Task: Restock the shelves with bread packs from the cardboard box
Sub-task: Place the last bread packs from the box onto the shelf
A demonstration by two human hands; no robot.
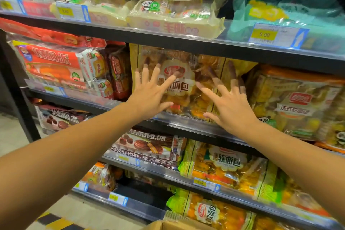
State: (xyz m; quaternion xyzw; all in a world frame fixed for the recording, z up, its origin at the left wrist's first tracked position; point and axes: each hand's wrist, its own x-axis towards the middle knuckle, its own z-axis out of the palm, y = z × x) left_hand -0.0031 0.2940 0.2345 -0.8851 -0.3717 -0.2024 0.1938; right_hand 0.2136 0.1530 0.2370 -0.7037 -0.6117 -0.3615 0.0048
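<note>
Head view shows my left hand (149,97) and right hand (230,106) spread flat, fingers straight, pressing a yellow bread pack (188,80) upright into the middle shelf (186,123). That pack looks nearly seated. The cardboard box (168,225) sits below at the frame's edge; I cannot tell how many packs remain. A lower shelf gap (141,196) likely needs filling.
</note>
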